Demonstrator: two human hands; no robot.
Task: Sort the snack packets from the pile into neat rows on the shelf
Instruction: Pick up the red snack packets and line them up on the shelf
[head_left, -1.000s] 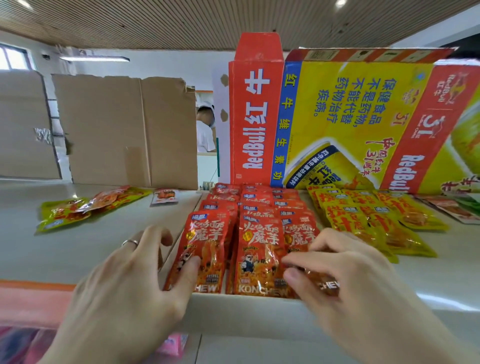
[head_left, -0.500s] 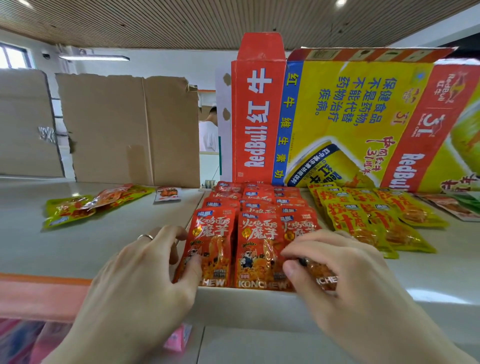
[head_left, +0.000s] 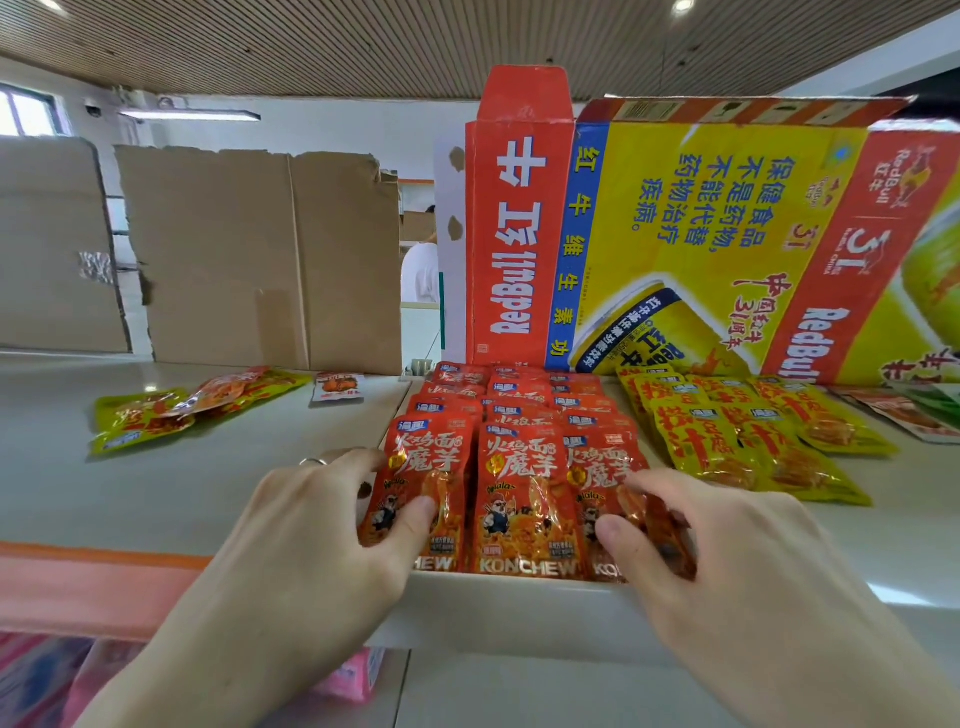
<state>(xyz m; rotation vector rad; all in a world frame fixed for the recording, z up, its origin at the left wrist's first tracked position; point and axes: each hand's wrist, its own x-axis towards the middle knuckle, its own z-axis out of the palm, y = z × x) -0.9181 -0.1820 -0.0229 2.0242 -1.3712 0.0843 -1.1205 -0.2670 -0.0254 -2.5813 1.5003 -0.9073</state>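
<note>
**Squaring Up the Front Row at the Shelf Lip**

Well into the straightening step, by the look of it. Three columns of red snack packets (head_left: 519, 410) laid overlapping, from the Red Bull carton (head_left: 701, 234) at the back to the front lip of the shelf (head_left: 156, 493).

Gripping the left front packet (head_left: 436, 467) with the left hand (head_left: 322, 519): thumb pressed on its face, fingers curled round its outer edge. Gripping the right front packet (head_left: 602, 467) with the right hand (head_left: 727, 561): thumb on the face, fingers curled over the packet. Leaving the middle front packet (head_left: 519, 499) untouched between them.

Next, probably: drawing both outer packets level with the middle one, bottoms flush to the lip, then letting go and reaching for the loose pile (head_left: 182, 410), well off to the left on the same shelf. Light pressure only, since glossy, overlapped packets seem apt to slide and upset the rows behind.

Readable on the red packets: "KONCHEW" in white along the bottom of the middle one, cut to "HEW" and "KO" on its neighbours, plus large characters 火鸡面 and 魔芋. On the carton, with print running sideways: "RedBull", 红牛, 维生素, 保健食品不是药物, and "31". Just right of the red columns, yellow packets (head_left: 727, 447) in rows, their red lettering too warped to read.
</note>
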